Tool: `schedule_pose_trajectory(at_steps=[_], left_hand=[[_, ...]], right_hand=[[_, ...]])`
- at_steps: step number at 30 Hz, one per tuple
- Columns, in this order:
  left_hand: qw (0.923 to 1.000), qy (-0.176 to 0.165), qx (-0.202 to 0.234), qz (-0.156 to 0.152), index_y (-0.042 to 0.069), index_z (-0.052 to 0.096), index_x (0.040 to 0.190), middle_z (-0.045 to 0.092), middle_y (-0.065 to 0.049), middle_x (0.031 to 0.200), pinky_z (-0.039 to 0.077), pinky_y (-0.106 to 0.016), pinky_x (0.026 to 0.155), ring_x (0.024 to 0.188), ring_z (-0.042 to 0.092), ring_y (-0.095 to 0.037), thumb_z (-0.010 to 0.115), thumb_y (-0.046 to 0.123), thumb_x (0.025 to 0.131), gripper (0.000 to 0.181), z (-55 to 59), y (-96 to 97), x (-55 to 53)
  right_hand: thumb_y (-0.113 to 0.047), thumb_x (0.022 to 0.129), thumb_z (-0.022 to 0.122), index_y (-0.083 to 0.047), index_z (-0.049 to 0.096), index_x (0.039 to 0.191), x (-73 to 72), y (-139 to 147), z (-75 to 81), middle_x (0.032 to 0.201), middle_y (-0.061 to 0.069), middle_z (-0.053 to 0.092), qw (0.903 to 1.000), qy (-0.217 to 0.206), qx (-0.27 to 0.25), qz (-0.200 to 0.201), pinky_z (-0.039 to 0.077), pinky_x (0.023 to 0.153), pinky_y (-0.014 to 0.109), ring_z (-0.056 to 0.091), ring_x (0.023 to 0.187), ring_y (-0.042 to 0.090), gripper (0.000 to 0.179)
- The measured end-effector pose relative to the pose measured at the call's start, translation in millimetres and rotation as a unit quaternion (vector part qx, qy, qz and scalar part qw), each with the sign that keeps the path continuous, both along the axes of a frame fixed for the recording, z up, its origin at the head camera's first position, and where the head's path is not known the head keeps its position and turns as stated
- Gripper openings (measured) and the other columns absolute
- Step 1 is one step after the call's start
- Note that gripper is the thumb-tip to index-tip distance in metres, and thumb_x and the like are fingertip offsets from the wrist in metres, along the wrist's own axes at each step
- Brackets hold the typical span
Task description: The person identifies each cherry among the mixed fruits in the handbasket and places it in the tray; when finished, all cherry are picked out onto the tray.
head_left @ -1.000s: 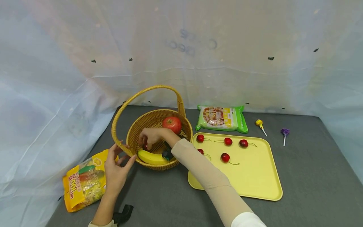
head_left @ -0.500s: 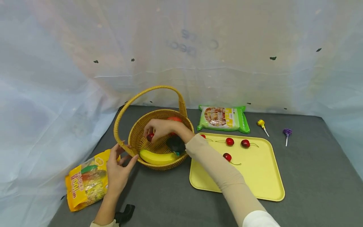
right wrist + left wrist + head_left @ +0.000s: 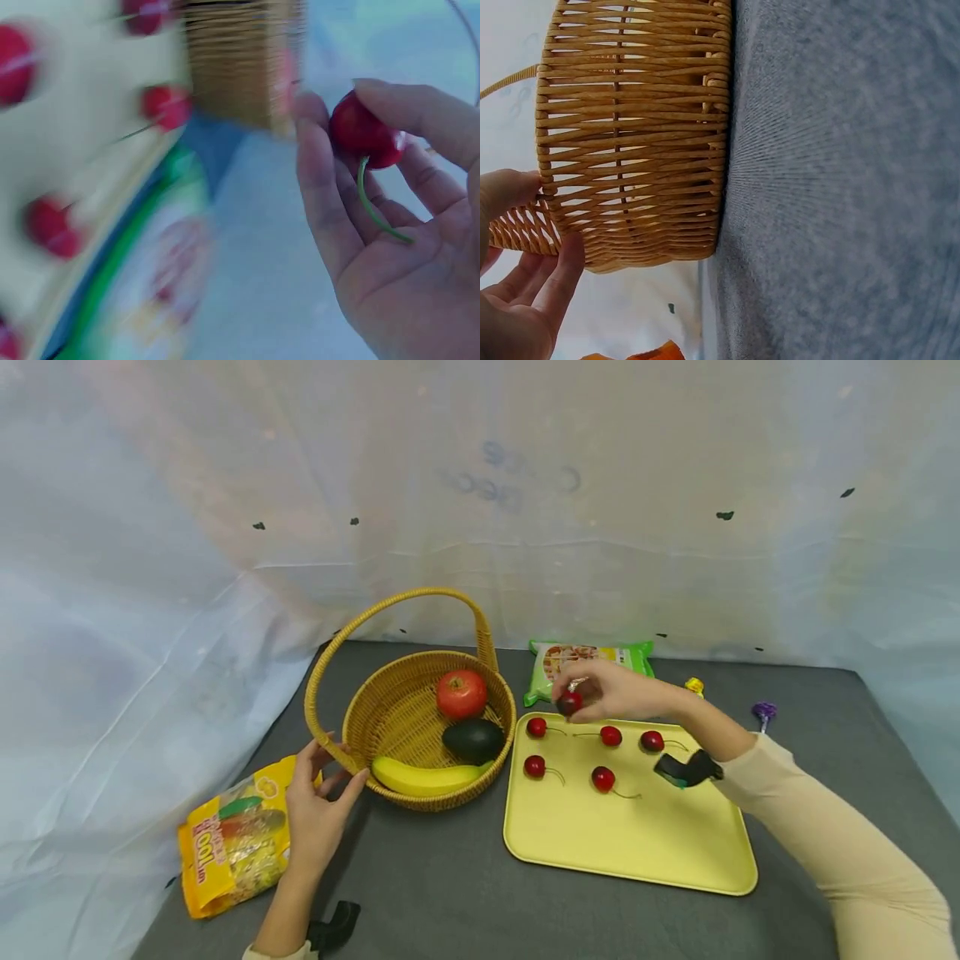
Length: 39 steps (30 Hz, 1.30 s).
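My right hand (image 3: 611,689) pinches a red cherry (image 3: 366,131) between thumb and fingers, above the back left of the yellow tray (image 3: 630,860). The cherry's green stem hangs toward the palm in the right wrist view. Several other cherries (image 3: 603,779) lie on the tray. At the left, my left hand (image 3: 318,810) grips the wicker basket (image 3: 408,662) where its handle meets the rim, thumb on one side and fingers on the other. Inside the basket are a banana (image 3: 423,778), a dark green avocado-shaped fruit (image 3: 474,741) and a red pomegranate (image 3: 461,695).
A yellow snack bag (image 3: 236,839) lies left of the basket, beside my left forearm. Behind the tray is a green and white packet (image 3: 542,672), partly hidden by my right hand. Yellow (image 3: 694,686) and purple (image 3: 764,713) lollipops lie at the back right.
My right hand has lifted a cherry out of the basket and carried it right, over the tray's back edge. The left hand keeps its grip on the basket.
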<state>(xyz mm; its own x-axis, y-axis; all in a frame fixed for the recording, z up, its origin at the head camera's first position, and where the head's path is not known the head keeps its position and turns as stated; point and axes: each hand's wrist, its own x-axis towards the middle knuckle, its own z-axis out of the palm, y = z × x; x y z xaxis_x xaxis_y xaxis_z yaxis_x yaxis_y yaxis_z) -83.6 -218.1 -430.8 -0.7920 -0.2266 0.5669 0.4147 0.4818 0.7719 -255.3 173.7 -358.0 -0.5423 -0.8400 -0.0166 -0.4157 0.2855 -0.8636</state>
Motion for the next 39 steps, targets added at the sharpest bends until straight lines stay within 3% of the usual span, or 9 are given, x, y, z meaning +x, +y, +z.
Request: schedule_pose_trajectory(at_steps=[8, 13, 17, 22, 33, 39], left_hand=[[0.9999, -0.003, 0.010, 0.000, -0.011, 0.048, 0.135, 0.055, -0.033, 0.112, 0.055, -0.016, 0.083, 0.109, 0.059, -0.027, 0.070, -0.023, 0.079, 0.062, -0.6, 0.4, -0.7], [0.9998, -0.001, 0.021, -0.001, -0.005, 0.048, 0.139, 0.056, -0.030, 0.115, 0.055, -0.015, 0.084, 0.112, 0.059, -0.024, 0.072, -0.022, 0.078, 0.067, -15.3, -9.9, -6.2], [0.9997, -0.002, 0.024, -0.001, 0.001, 0.049, 0.141, 0.057, -0.024, 0.117, 0.055, -0.015, 0.083, 0.113, 0.058, -0.022, 0.073, -0.020, 0.078, 0.071, -26.8, -17.0, -9.5], [0.9997, -0.005, 0.024, 0.002, 0.001, 0.049, 0.141, 0.058, -0.023, 0.117, 0.055, -0.015, 0.083, 0.113, 0.058, -0.022, 0.073, -0.021, 0.077, 0.072, -29.1, -16.8, -9.3], [0.9997, -0.008, 0.021, 0.004, 0.002, 0.049, 0.142, 0.056, -0.024, 0.120, 0.055, -0.016, 0.083, 0.114, 0.058, -0.022, 0.074, -0.020, 0.078, 0.072, -27.7, -15.9, -9.6], [0.9998, -0.005, 0.020, 0.004, 0.001, 0.048, 0.142, 0.056, -0.025, 0.121, 0.055, -0.016, 0.083, 0.115, 0.058, -0.021, 0.073, -0.021, 0.077, 0.073, -29.4, -14.8, -10.8]], right_hand=[[-0.004, 0.090, 0.072, 0.001, 0.064, 0.118, 29.4, 83, -30.7, 0.109, 0.011, 0.066, 0.9952, 0.023, 0.075, -0.058, 0.059, 0.079, 0.032, 0.066, 0.090, 0.019, 0.029], [0.000, 0.087, 0.074, 0.005, 0.062, 0.116, 46.4, 106, -47.2, 0.109, 0.014, 0.065, 0.9937, 0.025, 0.081, -0.074, 0.059, 0.080, 0.031, 0.066, 0.092, 0.022, 0.031], [-0.002, 0.084, 0.078, 0.003, 0.064, 0.112, 58.4, 113, -62.5, 0.104, 0.008, 0.065, 0.9903, 0.055, 0.085, -0.095, 0.059, 0.073, 0.031, 0.063, 0.085, 0.018, 0.032], [-0.001, 0.081, 0.079, -0.001, 0.065, 0.108, 66.3, 118, -76.6, 0.101, 0.004, 0.064, 0.9870, 0.085, 0.086, -0.106, 0.057, 0.069, 0.029, 0.061, 0.082, 0.015, 0.031], [0.003, 0.078, 0.080, -0.004, 0.067, 0.103, 72.9, 118, -89.1, 0.098, 0.002, 0.064, 0.9850, 0.123, 0.062, -0.104, 0.054, 0.064, 0.029, 0.056, 0.081, 0.015, 0.029], [0.001, 0.079, 0.081, -0.005, 0.068, 0.103, 75.0, 118, -90.2, 0.101, 0.002, 0.065, 0.9862, 0.106, 0.066, -0.109, 0.056, 0.070, 0.030, 0.058, 0.087, 0.016, 0.028]])
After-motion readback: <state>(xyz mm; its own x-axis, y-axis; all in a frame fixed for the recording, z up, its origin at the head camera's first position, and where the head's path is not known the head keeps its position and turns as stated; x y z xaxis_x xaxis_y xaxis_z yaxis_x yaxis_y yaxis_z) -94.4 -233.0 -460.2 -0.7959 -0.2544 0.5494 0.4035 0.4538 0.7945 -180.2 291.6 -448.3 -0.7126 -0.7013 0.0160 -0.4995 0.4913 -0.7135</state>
